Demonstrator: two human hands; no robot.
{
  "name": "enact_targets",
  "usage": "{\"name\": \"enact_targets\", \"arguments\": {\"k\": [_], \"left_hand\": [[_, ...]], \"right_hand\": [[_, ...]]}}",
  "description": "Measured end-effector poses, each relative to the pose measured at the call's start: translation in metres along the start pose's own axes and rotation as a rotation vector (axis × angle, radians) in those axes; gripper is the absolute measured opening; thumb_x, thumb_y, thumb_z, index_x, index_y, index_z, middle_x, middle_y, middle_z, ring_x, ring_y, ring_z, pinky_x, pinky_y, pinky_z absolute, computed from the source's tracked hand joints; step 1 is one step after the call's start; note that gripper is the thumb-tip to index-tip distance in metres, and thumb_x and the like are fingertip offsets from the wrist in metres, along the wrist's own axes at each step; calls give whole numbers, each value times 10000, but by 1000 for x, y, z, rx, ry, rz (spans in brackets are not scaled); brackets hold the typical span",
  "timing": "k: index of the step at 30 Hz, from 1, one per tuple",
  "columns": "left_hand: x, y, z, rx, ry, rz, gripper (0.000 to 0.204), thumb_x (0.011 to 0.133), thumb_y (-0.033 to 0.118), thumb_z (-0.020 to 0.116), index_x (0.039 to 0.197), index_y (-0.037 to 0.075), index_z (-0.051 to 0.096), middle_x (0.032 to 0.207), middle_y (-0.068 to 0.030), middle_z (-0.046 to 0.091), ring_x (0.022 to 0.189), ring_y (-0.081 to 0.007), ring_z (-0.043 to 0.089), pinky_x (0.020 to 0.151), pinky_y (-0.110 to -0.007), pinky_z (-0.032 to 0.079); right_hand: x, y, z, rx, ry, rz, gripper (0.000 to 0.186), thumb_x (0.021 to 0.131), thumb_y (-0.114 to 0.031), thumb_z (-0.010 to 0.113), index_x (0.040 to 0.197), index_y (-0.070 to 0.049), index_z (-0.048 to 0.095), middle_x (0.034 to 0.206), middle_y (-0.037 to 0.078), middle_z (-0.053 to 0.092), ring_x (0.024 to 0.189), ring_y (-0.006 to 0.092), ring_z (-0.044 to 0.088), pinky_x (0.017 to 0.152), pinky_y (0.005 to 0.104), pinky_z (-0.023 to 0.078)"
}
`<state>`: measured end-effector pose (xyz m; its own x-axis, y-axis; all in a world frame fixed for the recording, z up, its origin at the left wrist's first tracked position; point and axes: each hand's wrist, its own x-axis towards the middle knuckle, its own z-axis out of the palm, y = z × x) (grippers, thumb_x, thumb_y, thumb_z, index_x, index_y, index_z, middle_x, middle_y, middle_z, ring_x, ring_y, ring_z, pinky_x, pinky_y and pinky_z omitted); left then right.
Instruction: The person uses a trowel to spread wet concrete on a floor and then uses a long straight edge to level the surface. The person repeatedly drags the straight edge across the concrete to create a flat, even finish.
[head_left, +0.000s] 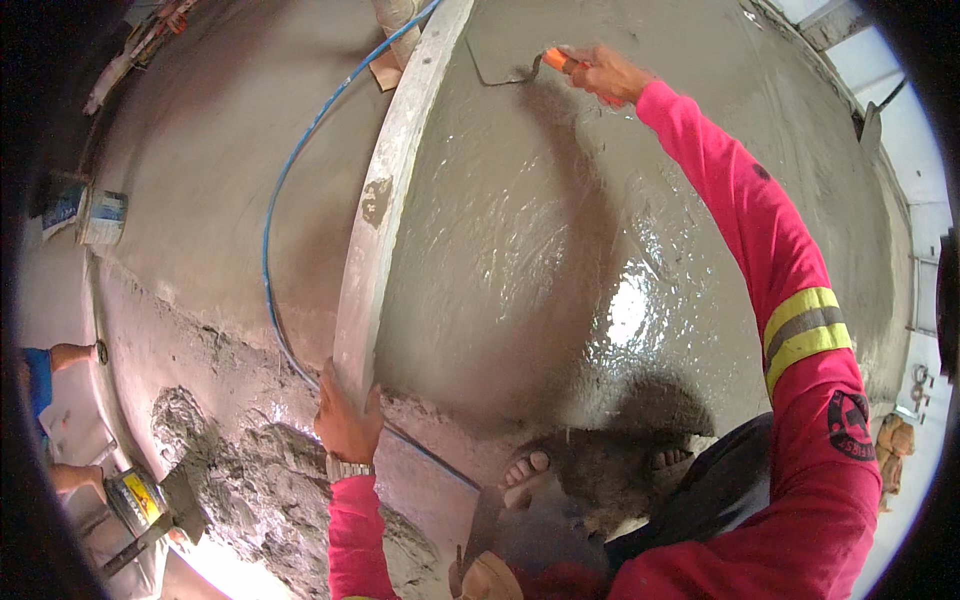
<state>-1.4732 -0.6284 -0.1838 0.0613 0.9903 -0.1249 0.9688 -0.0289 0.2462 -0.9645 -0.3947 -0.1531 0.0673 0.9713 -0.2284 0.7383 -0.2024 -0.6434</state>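
Observation:
My right hand (607, 77), in a pink sleeve, grips the orange handle (565, 62) of a flat steel trowel (499, 62) on wet, glossy grey mortar (520, 250) near the top of the head view. My left hand (347, 420), wearing a metal watch, is closed around the lower end of a long, pale straightedge bar (400, 170) that runs up and away across the surface. A blue hose (283, 180) curves along the bar's left side and passes by my left hand.
Containers (107, 215) stand at the left. Lower left are a co-worker's hands and blue clothing (70, 355), a bucket (135, 498) and a rough heap of mortar (230, 465). A white wall (915, 150) curves along the right; my bare feet (528, 466) show below.

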Motion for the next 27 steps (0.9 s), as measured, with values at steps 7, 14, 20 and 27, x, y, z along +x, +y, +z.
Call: {"name": "enact_targets", "arguments": {"k": [7, 14, 20, 27], "left_hand": [[-3, -3, -2, -1, 14, 12, 778, 760, 304, 697, 1372, 27, 305, 1254, -256, 516, 963, -437, 600, 791, -485, 502], [-6, -9, 8, 71, 83, 40, 790, 721, 293, 717, 1365, 51, 329, 1245, -216, 525, 940, -401, 616, 728, -455, 523], [-5, -18, 13, 82, 125, 98, 780, 756, 369, 683, 1376, 66, 321, 1265, -219, 509, 946, -400, 616, 727, -459, 525], [-6, -12, 6, 59, 50, 22, 780, 756, 363, 687, 1371, 56, 317, 1256, -226, 516, 961, -410, 606, 757, -467, 518]], "right_hand": [[-58, -6, 30, 15, -67, -32, 620, 784, -239, 563, 1389, -187, 439, 565, 37, 490, 411, 135, 465, 395, 319, 407], [-135, -35, 56, -136, -89, -159, 631, 784, -210, 579, 1386, -123, 416, 716, 212, 592, 630, 303, 611, 625, 390, 488], [-170, -29, 93, -138, -27, -306, 650, 778, -184, 574, 1393, -93, 382, 889, 270, 613, 769, 432, 611, 714, 443, 481], [-230, -49, 102, -128, -142, -276, 656, 778, -168, 570, 1395, -84, 363, 900, 274, 602, 774, 446, 603, 705, 463, 486]]}}
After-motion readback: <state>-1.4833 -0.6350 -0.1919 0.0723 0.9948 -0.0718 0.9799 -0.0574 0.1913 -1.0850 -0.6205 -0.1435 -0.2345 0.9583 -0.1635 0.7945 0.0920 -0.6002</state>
